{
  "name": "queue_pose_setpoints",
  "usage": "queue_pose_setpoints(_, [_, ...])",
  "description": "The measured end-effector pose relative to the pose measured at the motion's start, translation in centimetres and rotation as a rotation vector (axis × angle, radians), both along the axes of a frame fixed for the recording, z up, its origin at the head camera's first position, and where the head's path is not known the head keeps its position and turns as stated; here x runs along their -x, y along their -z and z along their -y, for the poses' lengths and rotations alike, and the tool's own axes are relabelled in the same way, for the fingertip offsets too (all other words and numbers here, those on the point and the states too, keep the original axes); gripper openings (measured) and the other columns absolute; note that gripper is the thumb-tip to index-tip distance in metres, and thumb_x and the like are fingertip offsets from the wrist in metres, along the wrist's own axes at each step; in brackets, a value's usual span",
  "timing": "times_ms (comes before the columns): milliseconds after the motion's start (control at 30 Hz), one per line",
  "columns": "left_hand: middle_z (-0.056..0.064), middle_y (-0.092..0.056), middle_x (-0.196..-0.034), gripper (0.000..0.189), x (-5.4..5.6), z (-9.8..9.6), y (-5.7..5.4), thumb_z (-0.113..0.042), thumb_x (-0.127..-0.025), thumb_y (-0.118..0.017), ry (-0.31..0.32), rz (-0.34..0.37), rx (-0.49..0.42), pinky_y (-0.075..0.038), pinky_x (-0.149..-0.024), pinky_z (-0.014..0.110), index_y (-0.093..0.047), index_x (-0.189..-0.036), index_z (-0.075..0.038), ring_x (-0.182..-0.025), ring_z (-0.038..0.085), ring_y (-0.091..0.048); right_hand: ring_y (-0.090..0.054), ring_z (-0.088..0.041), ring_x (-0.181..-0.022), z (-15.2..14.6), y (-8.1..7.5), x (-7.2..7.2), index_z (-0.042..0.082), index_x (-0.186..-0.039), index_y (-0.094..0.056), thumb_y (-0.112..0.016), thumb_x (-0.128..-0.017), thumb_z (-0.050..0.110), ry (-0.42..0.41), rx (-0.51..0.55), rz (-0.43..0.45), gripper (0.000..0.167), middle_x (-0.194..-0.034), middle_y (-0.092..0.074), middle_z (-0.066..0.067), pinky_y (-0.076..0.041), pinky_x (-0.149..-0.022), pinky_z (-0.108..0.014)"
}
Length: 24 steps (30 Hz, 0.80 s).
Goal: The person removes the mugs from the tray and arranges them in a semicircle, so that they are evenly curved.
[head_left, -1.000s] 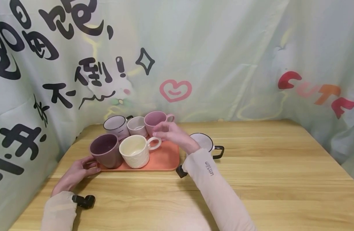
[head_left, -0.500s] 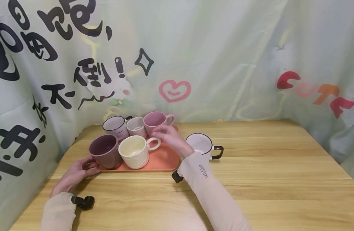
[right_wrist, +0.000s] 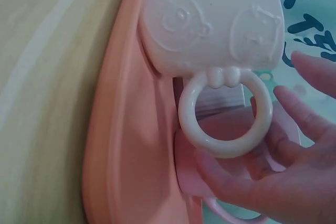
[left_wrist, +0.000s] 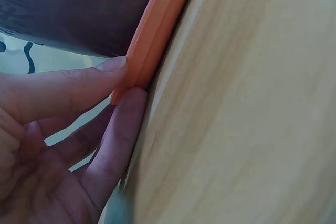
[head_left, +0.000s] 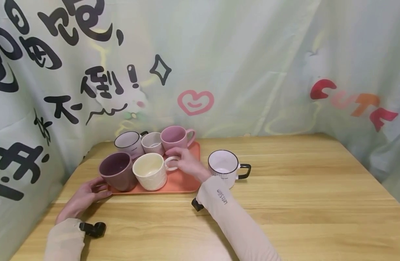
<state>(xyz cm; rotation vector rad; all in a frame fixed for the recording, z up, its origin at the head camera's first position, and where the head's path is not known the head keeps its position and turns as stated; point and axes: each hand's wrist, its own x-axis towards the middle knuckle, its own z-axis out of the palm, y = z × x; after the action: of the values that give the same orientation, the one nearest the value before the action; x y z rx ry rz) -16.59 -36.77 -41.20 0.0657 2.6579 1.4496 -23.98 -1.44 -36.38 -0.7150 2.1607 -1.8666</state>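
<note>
My left hand [head_left: 84, 197] pinches the near left corner of the orange tray [head_left: 180, 179]; in the left wrist view the thumb lies along the tray's rim [left_wrist: 157, 30], with a finger at its underside. On the tray by that hand stands a dark purple mug [head_left: 116, 174]. Beside it is a cream mug [head_left: 151, 174] with raised animal figures and a ring handle [right_wrist: 257, 135]. My right hand [head_left: 187, 163] is at that handle, fingers spread loosely, the thumb tip close to the ring and other fingers beyond it.
Along the tray's back stand a white black-rimmed mug [head_left: 129, 143], a small ribbed pale cup [head_left: 153, 143] and a pink mug [head_left: 174, 137]. Another white black-rimmed mug [head_left: 224, 165] stands on the wooden table [head_left: 301, 188], right of the tray. A printed curtain [head_left: 245, 72] hangs behind.
My right hand has moved left and down from near the pink mug to the cream mug's handle. The left hand keeps its pinch on the tray's corner.
</note>
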Motion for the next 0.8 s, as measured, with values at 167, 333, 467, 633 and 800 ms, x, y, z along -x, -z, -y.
queue_pose_setpoints(167, [0.039,-0.047,-0.141,0.068,0.00,0.00,-0.07,-0.005,-0.093,-0.072,0.000,0.008,0.022,-0.047,-0.083,0.015,-0.035,-0.145,0.018,-0.116,0.027,-0.062,-0.061,-0.023,-0.105,0.05,0.19,-0.26,-0.014,-0.125,-0.059,-0.069,-0.087,-0.010,0.002,-0.053,0.015,0.040,-0.120,-0.064,-0.026,-0.049,-0.085,-0.025])
queue_pose_setpoints(333, [0.038,-0.049,-0.139,0.066,0.07,-0.04,-0.15,-0.005,-0.093,-0.073,0.001,0.001,0.009,-0.048,-0.083,0.016,-0.038,-0.144,0.018,-0.106,0.004,-0.060,-0.063,-0.018,-0.096,-0.22,0.36,-0.58,-0.009,-0.125,-0.059,-0.071,-0.088,-0.007,-0.052,-0.089,0.034,0.039,-0.112,-0.067,-0.019,-0.052,-0.077,-0.027])
queue_pose_setpoints(467, [0.038,-0.050,-0.139,0.066,0.06,-0.02,-0.24,-0.006,-0.093,-0.073,0.002,-0.001,0.017,-0.048,-0.083,0.016,-0.038,-0.144,0.018,-0.110,0.014,-0.062,-0.059,-0.013,-0.084,-0.44,0.35,-0.73,-0.006,-0.124,-0.060,-0.071,-0.089,-0.004,-0.064,-0.109,0.040,0.037,-0.105,-0.067,-0.015,-0.051,-0.066,-0.030])
queue_pose_setpoints(633, [0.039,-0.049,-0.139,0.067,-0.09,-0.17,-0.24,-0.003,-0.092,-0.072,-0.002,0.007,-0.017,-0.049,-0.083,0.017,-0.036,-0.144,0.019,-0.101,-0.001,-0.059,-0.056,-0.013,-0.074,-0.37,0.47,-0.77,-0.005,-0.124,-0.059,-0.070,-0.090,-0.003,-0.064,-0.101,0.064,0.035,-0.106,-0.065,-0.014,-0.051,-0.061,-0.031])
queue_pose_setpoints(800, [0.040,-0.048,-0.139,0.067,-0.05,-0.16,-0.20,-0.003,-0.093,-0.072,-0.002,0.007,-0.015,-0.049,-0.083,0.016,-0.036,-0.144,0.019,-0.101,-0.001,-0.059,-0.058,-0.015,-0.081,-0.20,0.85,-0.84,-0.006,-0.118,-0.061,-0.070,-0.090,-0.005,-0.039,-0.081,0.059,0.030,-0.111,-0.062,-0.015,-0.057,-0.066,-0.035])
